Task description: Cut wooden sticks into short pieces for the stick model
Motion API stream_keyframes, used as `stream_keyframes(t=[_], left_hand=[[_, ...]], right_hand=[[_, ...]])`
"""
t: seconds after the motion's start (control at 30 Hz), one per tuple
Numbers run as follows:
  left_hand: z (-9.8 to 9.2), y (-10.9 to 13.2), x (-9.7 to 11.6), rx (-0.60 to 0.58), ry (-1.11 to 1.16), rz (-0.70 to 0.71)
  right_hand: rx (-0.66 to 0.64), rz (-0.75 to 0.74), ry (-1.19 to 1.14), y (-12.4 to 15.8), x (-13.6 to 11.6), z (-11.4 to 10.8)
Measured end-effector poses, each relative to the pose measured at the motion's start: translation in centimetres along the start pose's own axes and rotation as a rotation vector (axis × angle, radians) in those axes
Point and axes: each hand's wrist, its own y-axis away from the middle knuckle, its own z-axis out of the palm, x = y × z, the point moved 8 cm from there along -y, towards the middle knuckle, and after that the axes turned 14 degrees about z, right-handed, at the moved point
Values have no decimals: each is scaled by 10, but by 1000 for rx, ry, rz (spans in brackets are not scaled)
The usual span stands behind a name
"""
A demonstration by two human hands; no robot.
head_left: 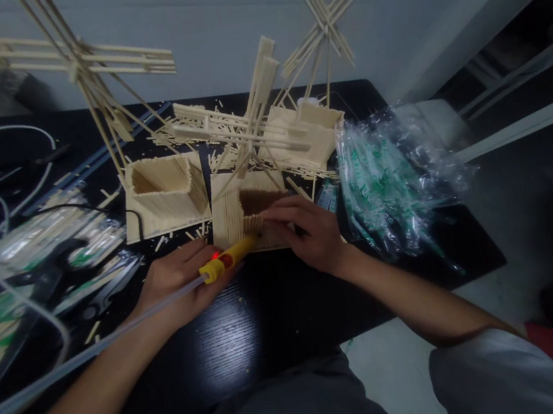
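Note:
My left hand (177, 283) is closed around a yellow hot glue gun (230, 258) with a red light on it. A long translucent glue stick (158, 307) runs out of its back end. The gun's tip is close to the front wall of a small box built of wooden sticks (253, 224), which stands on a flat stick base (227, 216). My right hand (312, 233) pinches at the top edge of that box wall; what lies between the fingertips is too small to make out. A pinwheel of sticks (250, 133) rises behind the box.
To the left stands a second stick box (165, 183) beneath a large stick pinwheel (75, 64). Another stick pinwheel (324, 23) is behind on the right. Clear and green plastic wrappers (384, 180) lie right; packaged sticks (67, 226) and a white cable (8, 283) lie left on the black table (270, 315).

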Motion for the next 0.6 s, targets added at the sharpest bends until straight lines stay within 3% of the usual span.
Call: stream_keyframes(t=[0.6], left_hand=[[-3, -5, 3, 33, -12, 8]], right_hand=[[-3, 18, -19, -1, 3, 3]])
